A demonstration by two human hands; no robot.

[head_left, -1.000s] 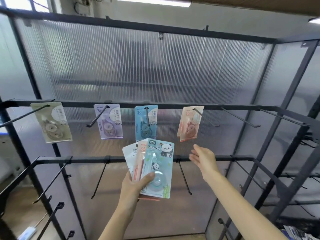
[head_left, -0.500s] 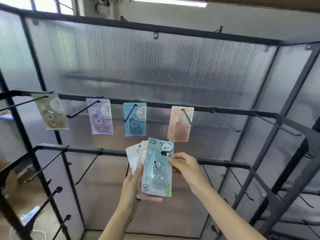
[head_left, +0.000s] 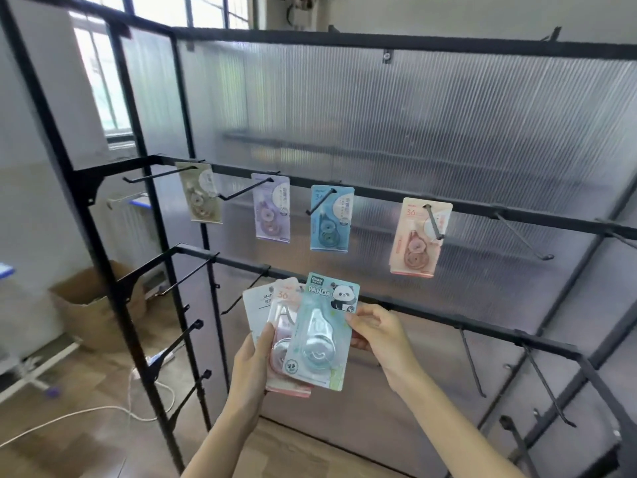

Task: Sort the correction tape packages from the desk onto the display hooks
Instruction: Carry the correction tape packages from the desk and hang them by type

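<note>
Four correction tape packages (beige (head_left: 200,193), purple (head_left: 271,208), blue (head_left: 331,219), pink (head_left: 418,236)) are hung on the display rack's (head_left: 482,210) upper rail hooks, above the gripped packs.

You get 1 view, from your head, facing forward and slightly down at the black display rack (head_left: 427,208), close enough that both forearms enter from the bottom edge.

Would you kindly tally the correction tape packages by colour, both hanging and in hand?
Beige package: 1
Purple package: 1
Blue package: 1
Pink packages: 2
White package: 1
Mint panda package: 1
Total: 7
</note>
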